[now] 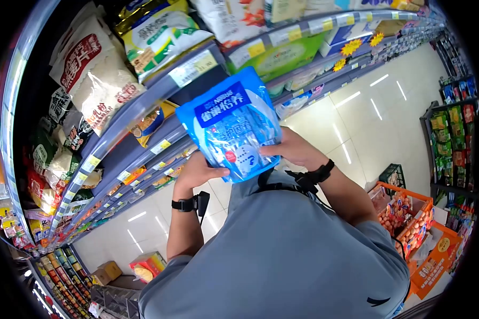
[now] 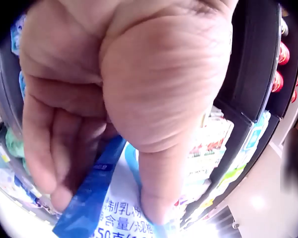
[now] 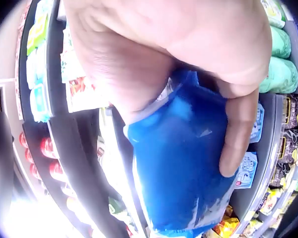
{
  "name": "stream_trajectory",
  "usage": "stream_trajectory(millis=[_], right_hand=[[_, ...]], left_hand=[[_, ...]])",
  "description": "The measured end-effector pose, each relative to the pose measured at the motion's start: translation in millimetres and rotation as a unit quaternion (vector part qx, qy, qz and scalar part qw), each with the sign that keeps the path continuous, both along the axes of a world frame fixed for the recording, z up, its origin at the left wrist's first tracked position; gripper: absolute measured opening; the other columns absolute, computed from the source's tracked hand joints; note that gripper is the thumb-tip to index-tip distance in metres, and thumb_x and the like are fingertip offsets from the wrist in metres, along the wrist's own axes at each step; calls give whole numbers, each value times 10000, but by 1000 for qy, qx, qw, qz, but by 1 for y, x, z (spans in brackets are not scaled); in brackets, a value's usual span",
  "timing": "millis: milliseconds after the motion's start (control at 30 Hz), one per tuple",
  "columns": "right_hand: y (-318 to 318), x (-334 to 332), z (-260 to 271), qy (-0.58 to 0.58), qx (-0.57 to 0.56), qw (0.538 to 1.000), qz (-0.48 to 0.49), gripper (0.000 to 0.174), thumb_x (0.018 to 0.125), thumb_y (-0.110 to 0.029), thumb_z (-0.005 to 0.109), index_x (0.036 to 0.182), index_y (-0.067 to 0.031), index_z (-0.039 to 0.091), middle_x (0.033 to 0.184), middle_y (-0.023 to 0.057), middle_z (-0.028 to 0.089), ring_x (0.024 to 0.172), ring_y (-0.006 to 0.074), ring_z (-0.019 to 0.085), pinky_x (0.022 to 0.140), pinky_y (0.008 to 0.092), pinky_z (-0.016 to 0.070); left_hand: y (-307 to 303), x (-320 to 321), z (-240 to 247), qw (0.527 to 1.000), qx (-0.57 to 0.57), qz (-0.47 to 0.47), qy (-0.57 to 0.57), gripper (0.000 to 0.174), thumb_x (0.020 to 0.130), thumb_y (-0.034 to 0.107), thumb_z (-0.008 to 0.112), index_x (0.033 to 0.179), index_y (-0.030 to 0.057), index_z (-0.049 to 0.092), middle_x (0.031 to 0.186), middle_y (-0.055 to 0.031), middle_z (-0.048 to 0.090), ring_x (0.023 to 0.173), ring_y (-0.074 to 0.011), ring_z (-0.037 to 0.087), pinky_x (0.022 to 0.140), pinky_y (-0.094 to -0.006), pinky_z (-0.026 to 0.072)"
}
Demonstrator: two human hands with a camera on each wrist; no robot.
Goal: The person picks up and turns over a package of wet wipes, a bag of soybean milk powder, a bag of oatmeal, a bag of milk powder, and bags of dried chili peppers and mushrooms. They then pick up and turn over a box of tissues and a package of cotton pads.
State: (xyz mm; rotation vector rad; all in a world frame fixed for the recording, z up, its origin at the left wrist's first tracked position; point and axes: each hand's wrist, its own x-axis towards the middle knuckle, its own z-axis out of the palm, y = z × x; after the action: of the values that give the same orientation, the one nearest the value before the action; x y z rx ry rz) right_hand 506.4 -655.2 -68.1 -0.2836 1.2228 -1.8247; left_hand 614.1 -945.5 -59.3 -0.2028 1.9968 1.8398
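Your left hand [image 1: 196,173] and right hand [image 1: 298,149] both pinch the blue pouch [image 1: 234,125] (printed front facing you) near the shelf [image 1: 123,118].

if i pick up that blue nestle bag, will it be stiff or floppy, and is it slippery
The blue bag will probably flex, since its film looks creased. Its shiny surface may be somewhat slippery. It seems manageable by hand: the left hand and right hand hold it up between them.
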Motion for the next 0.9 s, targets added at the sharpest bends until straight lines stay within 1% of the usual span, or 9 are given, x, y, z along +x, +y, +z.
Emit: stream_trajectory(millis=[133, 167, 233, 333, 467, 533, 567, 800, 900], right_hand=[[-75, -24, 1, 73, -21, 996, -43, 693, 859, -151, 826, 1440, 7, 481, 1316, 105, 644, 1152, 166, 629, 1011, 346, 511], [-90, -31, -10, 119, 59, 990, -57, 707, 853, -153, 832, 1436, 10, 469, 1298, 106, 631, 1153, 172, 618, 1007, 341, 508], [-119, -50, -3, 180, 191, 962, -76, 719, 830, -190, 859, 1398, 22, 474, 1223, 116, 622, 1092, 182, 618, 942, 322, 525], [-148, -73, -17, 335, 191, 919, -80, 668, 826, -223, 852, 1338, 52, 525, 1199, 146, 656, 1025, 199, 657, 873, 343, 548], [-168, -89, -16, 389, 217, 882, -153, 518, 833, -206, 825, 1243, 29, 613, 1107, 162, 700, 958, 246, 689, 825, 371, 553], [-173, -98, -27, 380, 241, 874, -181, 522, 811, -161, 799, 1243, 41, 587, 1165, 239, 673, 1087, 413, 657, 944, 435, 524], [-176, -101, -32, 410, 252, 855, -193, 475, 832, -114, 757, 1240, 39, 568, 1171, 253, 654, 1088, 449, 632, 948, 452, 517], [-175, -98, -46, 504, 296, 782, -216, 467, 861, -68, 697, 1271, 46, 504, 1212, 305, 602, 1110, 512, 575, 947, 514, 494], [-168, -101, -47, 487, 305, 795, -194, 491, 872, -68, 690, 1298, 41, 472, 1194, 320, 598, 1089, 512, 583, 920, 532, 501]], left_hand=[[-59, -6, -20, 992, -32, 120, 23, 469, 798, 132, 872, 1189, -21, 663, 1085, -65, 734, 923, -135, 678, 837, -305, 551], [-65, -12, -17, 987, 13, 153, 56, 413, 830, 123, 845, 1171, -23, 663, 1063, -54, 731, 906, -118, 671, 828, -298, 547], [-91, -22, -16, 983, -54, 155, 87, 413, 863, 113, 813, 1212, -31, 644, 1070, -47, 726, 926, -119, 663, 842, -307, 543], [-120, -37, -26, 982, -15, 157, 100, 402, 881, 104, 792, 1227, -32, 639, 1091, -51, 719, 954, -120, 654, 842, -316, 540], [-136, -67, -14, 969, -194, 134, 76, 318, 891, 171, 785, 1124, -18, 680, 1044, -52, 720, 941, -119, 660, 848, -323, 528], [-150, -87, -45, 923, -308, 113, 201, 275, 903, 223, 764, 1071, 12, 710, 1014, -76, 739, 882, -200, 695, 806, -365, 533], [-143, -96, -26, 882, -391, 59, 257, 263, 921, 264, 731, 1075, 50, 730, 1052, -131, 744, 915, -321, 699, 821, -411, 535], [-154, -117, -96, 786, -557, -1, 269, 268, 962, 265, 672, 1126, 60, 729, 1055, -176, 734, 934, -383, 684, 831, -451, 531], [-150, -110, -79, 861, -448, 21, 239, 294, 955, 285, 683, 1125, 49, 725, 1050, -176, 737, 955, -381, 683, 848, -449, 525]])
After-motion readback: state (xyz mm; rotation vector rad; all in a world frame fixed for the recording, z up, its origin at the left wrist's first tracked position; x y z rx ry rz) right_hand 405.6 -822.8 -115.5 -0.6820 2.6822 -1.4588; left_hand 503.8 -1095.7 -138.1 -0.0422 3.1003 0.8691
